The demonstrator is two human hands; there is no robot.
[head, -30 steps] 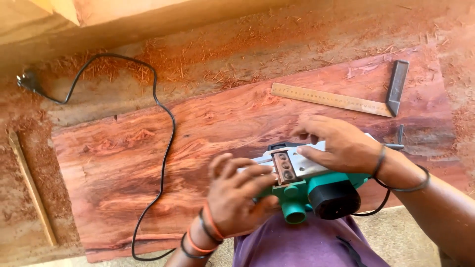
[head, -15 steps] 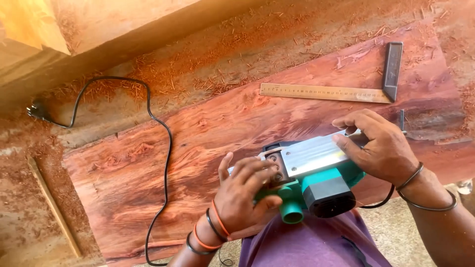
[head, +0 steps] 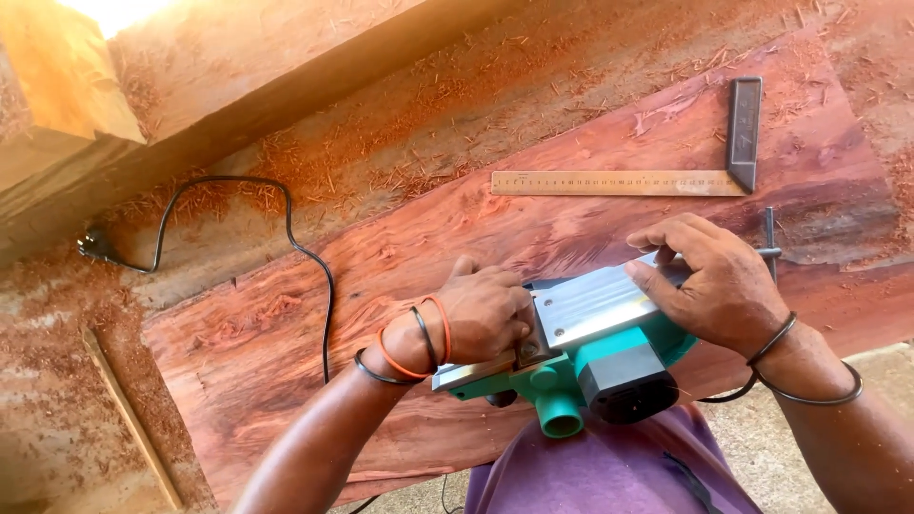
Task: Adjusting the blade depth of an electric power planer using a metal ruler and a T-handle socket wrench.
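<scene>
Gripping the upturned green-and-silver electric planer at lower centre, your left hand clenched its near end while your right hand clasped its metal sole above the reddish wooden plank.

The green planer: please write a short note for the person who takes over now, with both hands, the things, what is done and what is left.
Left hand: on the blade end of the green planer, which is turned sole-up.
Right hand: steadies the other end of the sole.
Plank: lies flat, its surface rough; try square rests on it.
Cord: plug lies loose in the shavings.
Done: nothing I can confirm.
Left: the plank's surface looks unplaned.
</scene>
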